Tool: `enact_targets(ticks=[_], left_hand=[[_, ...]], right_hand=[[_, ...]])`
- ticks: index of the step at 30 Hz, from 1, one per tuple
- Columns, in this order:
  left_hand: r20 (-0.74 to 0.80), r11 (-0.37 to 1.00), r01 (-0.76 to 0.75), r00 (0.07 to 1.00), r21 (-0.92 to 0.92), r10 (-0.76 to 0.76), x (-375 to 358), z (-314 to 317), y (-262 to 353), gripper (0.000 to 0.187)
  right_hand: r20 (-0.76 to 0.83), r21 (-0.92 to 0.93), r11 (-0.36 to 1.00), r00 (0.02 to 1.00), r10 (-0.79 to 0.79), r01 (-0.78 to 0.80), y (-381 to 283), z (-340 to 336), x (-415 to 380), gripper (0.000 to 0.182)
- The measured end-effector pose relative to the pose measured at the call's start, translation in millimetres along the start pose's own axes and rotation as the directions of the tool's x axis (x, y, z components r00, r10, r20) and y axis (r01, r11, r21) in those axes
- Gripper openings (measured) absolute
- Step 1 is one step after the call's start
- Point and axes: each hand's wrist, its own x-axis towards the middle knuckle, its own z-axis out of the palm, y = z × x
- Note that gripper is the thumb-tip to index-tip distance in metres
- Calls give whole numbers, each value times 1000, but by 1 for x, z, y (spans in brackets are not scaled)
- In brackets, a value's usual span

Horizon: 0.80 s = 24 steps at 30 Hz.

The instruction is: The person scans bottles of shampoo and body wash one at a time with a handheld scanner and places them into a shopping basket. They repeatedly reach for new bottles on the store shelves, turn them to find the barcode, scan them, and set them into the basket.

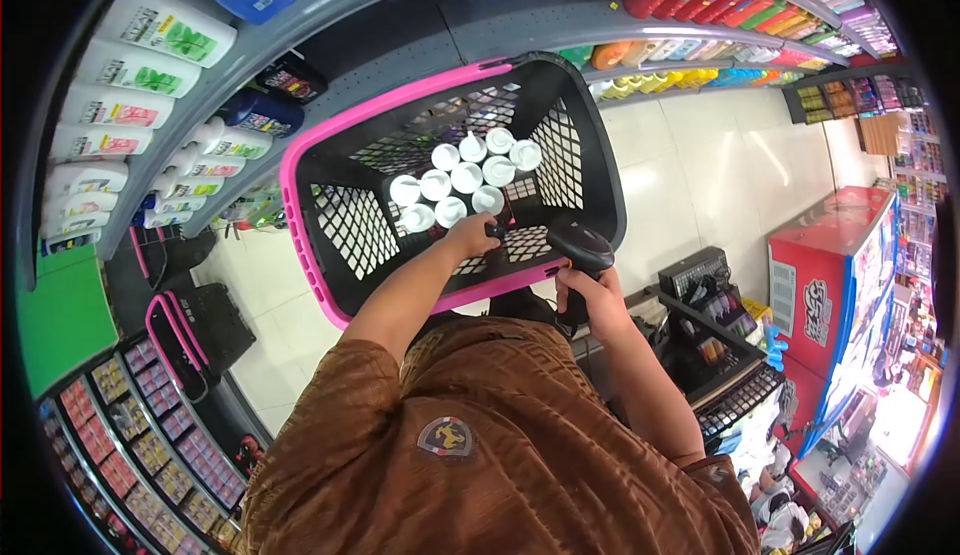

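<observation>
Inside the black shopping basket with the pink rim stand several bottles with white caps, grouped close together. My left hand reaches over the near rim into the basket, beside the nearest white caps. Its fingers are closed around a small dark-topped item, mostly hidden by the hand. A black handheld barcode scanner is gripped in my right hand, close to the basket's near right corner. The scanner's head points toward the basket.
Shelves of white shampoo bottles rise at the left. More bottles line the upper right shelves. Stacked black baskets lie on the floor at left. Dark trays and a keyboard stand right, near a red freezer.
</observation>
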Motion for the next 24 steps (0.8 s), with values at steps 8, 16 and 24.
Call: enact_targets(ticks=[8,16,24], left_hand=[[-264,932,-350,894,96,363,-128,-68,70,33],[-643,641,-563,753,-521,139,-264,-160,134,17],[-630,231,-586,719,-776,-292,-295,-202,128,11]], right_hand=[[105,-194,981,994,28,-8,-22,32,39,16],[547,-407,850,835,-67,335,-42,74,53,66],[659,-230,937,751,-49,264,-44,110,59,76]])
